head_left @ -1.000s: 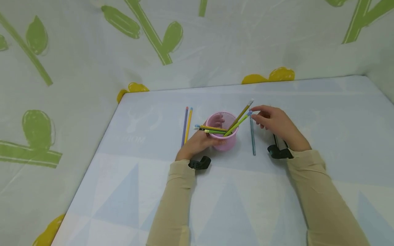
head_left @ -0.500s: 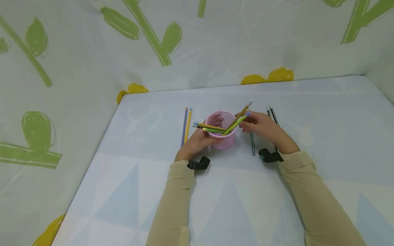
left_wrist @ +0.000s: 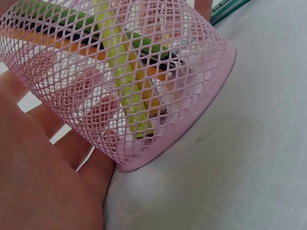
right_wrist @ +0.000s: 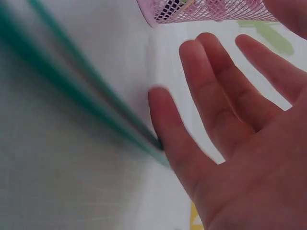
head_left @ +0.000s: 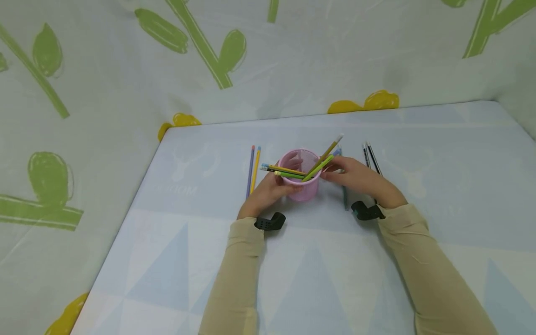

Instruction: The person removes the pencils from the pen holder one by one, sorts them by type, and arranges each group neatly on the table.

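Observation:
A pink mesh pencil cup (head_left: 304,191) stands at the middle of the table, several pencils leaning in it. My left hand (head_left: 264,191) grips it from the left, fingers wrapped round the mesh (left_wrist: 182,86) in the left wrist view. A yellow-green pencil (head_left: 318,168) and a gold pencil (head_left: 330,149) lean right; a green pencil (head_left: 289,175) leans left with others. At the right of the rim is my right hand (head_left: 362,180); its fingers (right_wrist: 206,72) extend loosely in the right wrist view. Whether it touches the cup I cannot tell. Blurred teal pencils (right_wrist: 72,86) lie beneath it.
A purple pencil (head_left: 250,172) and a yellow pencil (head_left: 256,168) lie left of the cup. Dark pencils (head_left: 373,158) lie to the right, partly behind the right hand. A patterned cloth covers the table (head_left: 167,260); a leaf-printed backdrop (head_left: 289,70) rises behind.
My right hand has moved left from the tip of the yellow-green pencil to the cup's rim, uncovering the dark pencils. The left hand still grips the cup.

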Demonstrator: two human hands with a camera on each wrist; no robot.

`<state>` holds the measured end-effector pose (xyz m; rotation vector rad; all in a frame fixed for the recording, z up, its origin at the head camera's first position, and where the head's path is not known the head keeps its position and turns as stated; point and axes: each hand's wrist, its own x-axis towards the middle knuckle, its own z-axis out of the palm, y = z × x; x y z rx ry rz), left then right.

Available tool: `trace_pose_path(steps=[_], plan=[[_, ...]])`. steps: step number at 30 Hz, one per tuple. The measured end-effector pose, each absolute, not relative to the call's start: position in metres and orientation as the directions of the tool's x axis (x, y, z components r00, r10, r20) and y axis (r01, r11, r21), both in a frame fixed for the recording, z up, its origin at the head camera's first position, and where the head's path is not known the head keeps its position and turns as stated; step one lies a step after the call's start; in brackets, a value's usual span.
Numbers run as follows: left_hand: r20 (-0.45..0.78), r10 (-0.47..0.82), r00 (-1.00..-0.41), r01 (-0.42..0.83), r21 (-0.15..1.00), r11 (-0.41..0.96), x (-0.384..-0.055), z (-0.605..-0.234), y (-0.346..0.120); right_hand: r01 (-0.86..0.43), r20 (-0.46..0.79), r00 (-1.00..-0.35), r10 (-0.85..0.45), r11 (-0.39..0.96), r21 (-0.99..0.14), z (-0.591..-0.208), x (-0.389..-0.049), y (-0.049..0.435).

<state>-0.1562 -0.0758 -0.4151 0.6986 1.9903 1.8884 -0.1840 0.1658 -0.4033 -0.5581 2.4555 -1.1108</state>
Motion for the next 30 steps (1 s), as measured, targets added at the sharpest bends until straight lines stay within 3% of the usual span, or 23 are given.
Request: trace_pose_path(steps=[7, 16, 23, 30], plan=[[0.069, 0.533, -0.843, 0.113, 0.992, 0.050, -0.157, -0.416, -0.077, -0.163, -0.222, -0.817, -0.533, 0.582, -0.797, -0.401, -0.182, 0.164], [-0.007, 0.466, -0.885, 0.039, 0.995, 0.089, -0.155, -0.416, -0.080, -0.172, -0.128, -0.813, -0.568, 0.444, -0.879, -0.401, -0.177, 0.152], [-0.003, 0.480, -0.877, 0.053, 0.993, 0.104, -0.155, -0.415, -0.082, -0.206, -0.008, -0.810, -0.587, 0.296, -0.933, -0.405, -0.174, 0.138], [-0.006, 0.503, -0.864, 0.049, 0.994, 0.096, -0.155, -0.413, -0.081, -0.216, 0.008, -0.851, -0.525, 0.337, -0.916, -0.407, -0.171, 0.133]])
